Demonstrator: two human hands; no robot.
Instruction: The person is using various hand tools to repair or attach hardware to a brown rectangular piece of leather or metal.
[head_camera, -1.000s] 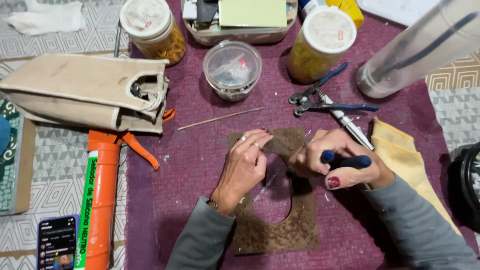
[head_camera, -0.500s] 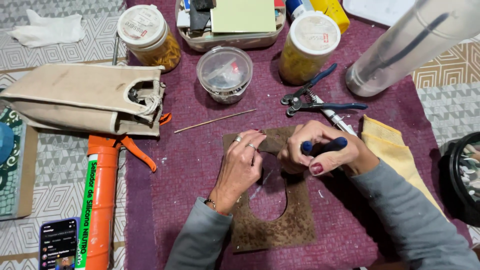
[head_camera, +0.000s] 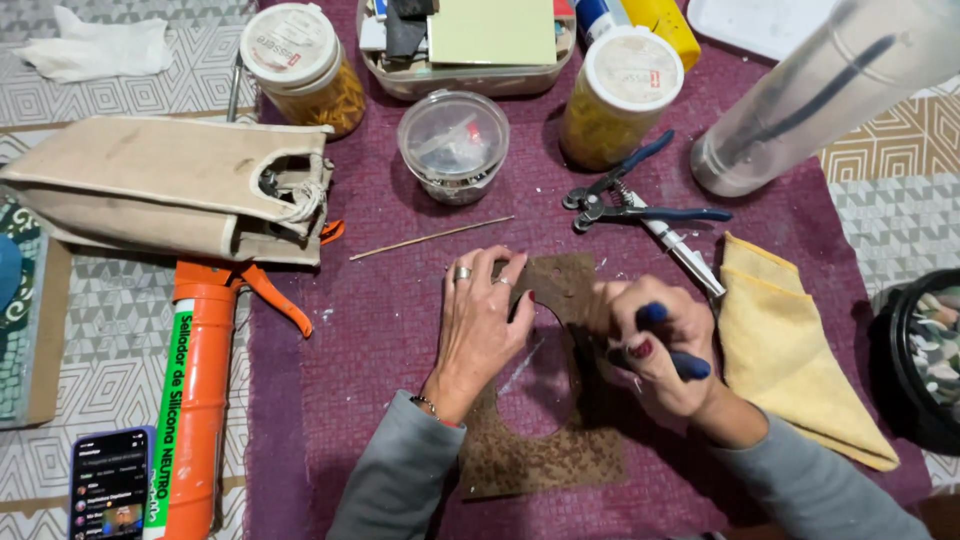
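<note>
A brown speckled board (head_camera: 545, 455) with an oval hole cut in its middle lies on the purple mat (head_camera: 380, 330). My left hand (head_camera: 482, 325) rests flat on the board's left upper edge, fingers spread, rings on two fingers. My right hand (head_camera: 655, 350) is closed around a dark blue-handled tool (head_camera: 680, 362) and presses at the board's right side beside the hole. The tool's tip is hidden under my fingers.
Blue-handled pliers (head_camera: 625, 200), a thin wooden stick (head_camera: 430, 238), a yellow cloth (head_camera: 790, 345), a clear lidded tub (head_camera: 453, 145), two lidded jars (head_camera: 300, 65) (head_camera: 620, 95), an orange caulking gun (head_camera: 200, 400), a beige bag (head_camera: 170, 190), a phone (head_camera: 110, 485) and a clear cylinder (head_camera: 810, 95) surround the work.
My right hand with the tool has shifted down along the right side of the hole. My left hand stays pressed on the board.
</note>
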